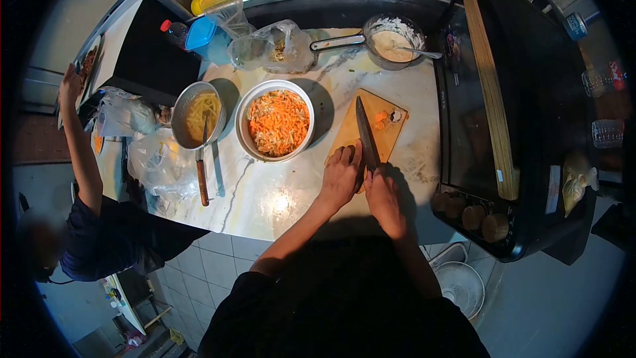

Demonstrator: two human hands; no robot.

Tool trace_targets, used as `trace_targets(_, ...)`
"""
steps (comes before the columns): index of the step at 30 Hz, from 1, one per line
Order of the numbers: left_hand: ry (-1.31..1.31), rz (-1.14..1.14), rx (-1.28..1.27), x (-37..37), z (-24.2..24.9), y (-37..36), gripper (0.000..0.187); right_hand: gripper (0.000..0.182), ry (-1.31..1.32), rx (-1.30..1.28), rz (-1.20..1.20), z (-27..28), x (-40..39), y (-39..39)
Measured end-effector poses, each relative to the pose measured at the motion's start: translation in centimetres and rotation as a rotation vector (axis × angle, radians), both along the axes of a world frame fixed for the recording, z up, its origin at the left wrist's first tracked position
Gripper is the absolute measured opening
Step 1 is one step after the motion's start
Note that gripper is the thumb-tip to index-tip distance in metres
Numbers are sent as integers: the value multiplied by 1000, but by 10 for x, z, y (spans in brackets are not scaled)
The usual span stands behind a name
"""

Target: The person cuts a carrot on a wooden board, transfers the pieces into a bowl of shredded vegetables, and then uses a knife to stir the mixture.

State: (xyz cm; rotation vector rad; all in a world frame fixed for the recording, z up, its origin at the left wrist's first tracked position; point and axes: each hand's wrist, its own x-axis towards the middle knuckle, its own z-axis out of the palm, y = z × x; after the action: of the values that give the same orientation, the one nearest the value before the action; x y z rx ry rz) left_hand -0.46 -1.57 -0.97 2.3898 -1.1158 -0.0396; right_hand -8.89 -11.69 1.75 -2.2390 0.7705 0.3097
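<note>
A wooden cutting board (pixel 346 129) lies on the marble-look counter. My right hand (pixel 384 200) is closed round the handle of a large dark knife (pixel 366 126), whose blade points away from me across the board. Beside the blade, on its left, my left hand (pixel 342 176) rests with bent fingers at the board's near part; what it holds, if anything, is hidden. Small orange pieces (pixel 381 117) and a pale scrap (pixel 396 116) lie right of the blade. Left of the board stands a white bowl (pixel 242 134) filled with shredded orange and pale food.
A pot (pixel 179 134) of yellow strips in liquid holds a wooden-handled utensil (pixel 203 182). Behind are plastic bags (pixel 248 53) and a pan (pixel 424 26) of batter with a spoon. A black oven (pixel 530 126) borders the right. Another person (pixel 112 238) reaches out at left.
</note>
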Motion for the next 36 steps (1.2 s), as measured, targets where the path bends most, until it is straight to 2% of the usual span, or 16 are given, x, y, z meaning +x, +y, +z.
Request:
trace_targets(6, 9, 0, -12, 1, -2, 0, 63, 31, -15, -114, -3, -10, -2, 6)
trace_targets(17, -5, -55, -61, 2, -2, 2, 62, 28, -134, -590, 156, -33, -10, 14)
trace_targets(23, -8, -38, -54, 2, -1, 2, 58, 28, -85, -647, 159, -28, -8, 1)
trace_targets(24, -9, -35, -56, 1, -1, 2, 58, 28, -87, -649, 162, -23, -6, -1)
trace_targets(26, 6, 2, -26, -1, -2, -1, 58, 33, -3, -339, 101, -14, -3, -3)
trace_targets(30, 17, 6, -2, -1, -2, -1, 61, 35, -29, -284, 41, -11, -2, 3)
trace_targets(32, 4, 4, 46, -1, -1, 0, 63, 35, 74, -129, -7, -2, 4, 2)
trace_targets(36, 28, 5, 32, -2, 2, -1, 63, 35, 89, -92, 4, 2, 5, -1)
